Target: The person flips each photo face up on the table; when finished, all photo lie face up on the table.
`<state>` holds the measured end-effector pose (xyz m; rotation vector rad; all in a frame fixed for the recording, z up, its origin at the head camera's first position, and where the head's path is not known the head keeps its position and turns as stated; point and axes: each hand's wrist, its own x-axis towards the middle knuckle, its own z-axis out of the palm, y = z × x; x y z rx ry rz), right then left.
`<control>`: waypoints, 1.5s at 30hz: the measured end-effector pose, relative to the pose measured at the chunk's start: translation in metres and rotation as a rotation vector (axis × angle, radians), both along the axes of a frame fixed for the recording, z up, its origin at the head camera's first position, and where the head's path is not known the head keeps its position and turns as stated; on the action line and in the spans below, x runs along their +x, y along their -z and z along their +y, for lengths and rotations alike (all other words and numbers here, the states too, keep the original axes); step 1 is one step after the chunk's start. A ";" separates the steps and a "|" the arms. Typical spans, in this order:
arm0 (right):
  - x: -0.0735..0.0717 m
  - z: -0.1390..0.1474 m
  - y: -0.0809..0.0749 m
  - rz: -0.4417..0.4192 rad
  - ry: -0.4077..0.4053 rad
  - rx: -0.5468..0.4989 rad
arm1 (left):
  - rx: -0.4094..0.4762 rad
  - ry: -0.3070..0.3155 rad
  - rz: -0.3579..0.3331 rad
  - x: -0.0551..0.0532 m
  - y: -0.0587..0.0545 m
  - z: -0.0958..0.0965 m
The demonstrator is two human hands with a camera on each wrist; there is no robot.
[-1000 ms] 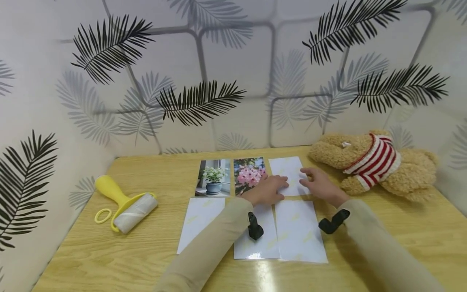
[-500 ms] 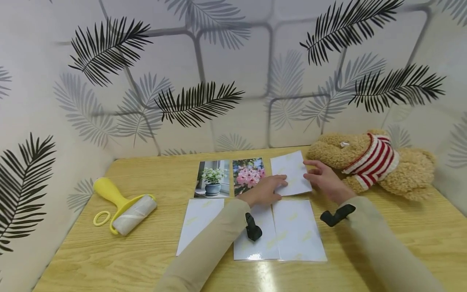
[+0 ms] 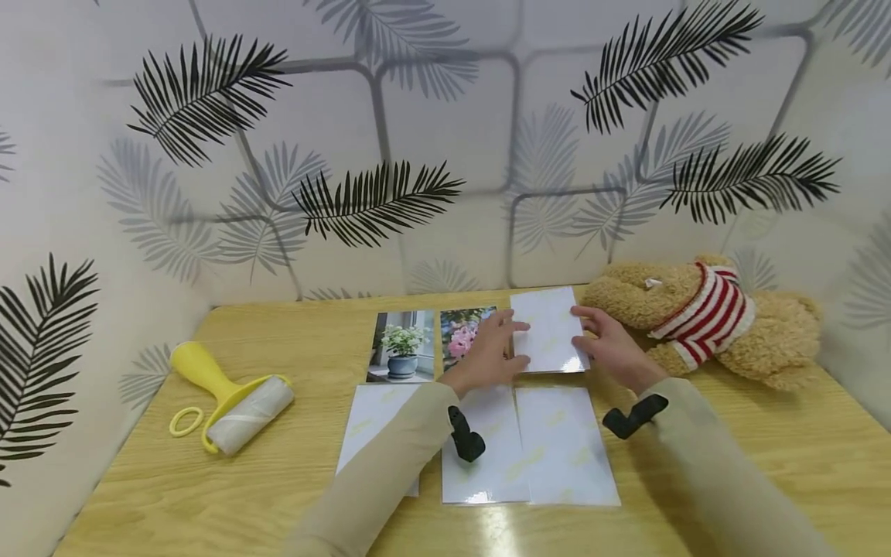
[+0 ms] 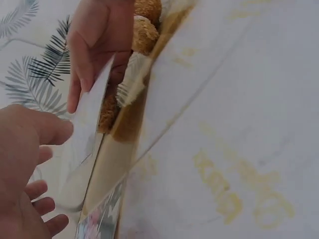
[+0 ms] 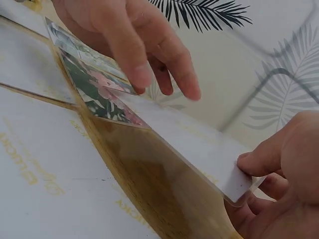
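My right hand [image 3: 616,348] pinches the right edge of a white-backed photo print [image 3: 550,329], thumb on top and fingers beneath, as the right wrist view shows. That print is raised and tilted over the wooden table. My left hand [image 3: 487,354] is by its left edge, fingers spread and partly covering a pink-flower photo [image 3: 459,336]. Left of that lies a photo of a potted plant [image 3: 402,346]. In the front row are several prints with white backs up, among them the right one [image 3: 567,445] and the left one [image 3: 372,418], which my left sleeve partly covers.
On the left of the table [image 3: 139,480] lie a yellow-handled lint roller [image 3: 230,394] and a yellow ring [image 3: 186,422]. A teddy bear [image 3: 703,317] in a striped sweater lies at the back right, close to my right hand. Behind the table stands a leaf-patterned wall [image 3: 445,139].
The white-backed print lay flat; my right hand has lifted it by its right edge. My left hand has shifted from resting on it to its left edge.
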<state>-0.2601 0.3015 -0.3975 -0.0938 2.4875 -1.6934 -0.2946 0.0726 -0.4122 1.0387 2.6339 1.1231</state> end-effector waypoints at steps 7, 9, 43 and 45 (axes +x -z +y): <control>-0.002 0.002 0.003 -0.062 -0.015 -0.145 | 0.563 -0.217 -0.626 -0.006 -0.006 0.004; -0.002 0.001 0.004 -0.062 -0.029 -0.151 | 0.653 -0.222 -0.730 -0.006 -0.007 0.005; 0.007 -0.026 -0.019 0.136 -0.203 0.081 | 0.507 -0.018 -0.697 0.007 -0.013 0.024; 0.009 -0.022 -0.020 0.143 -0.222 0.098 | 0.466 0.006 -0.674 0.007 -0.012 0.027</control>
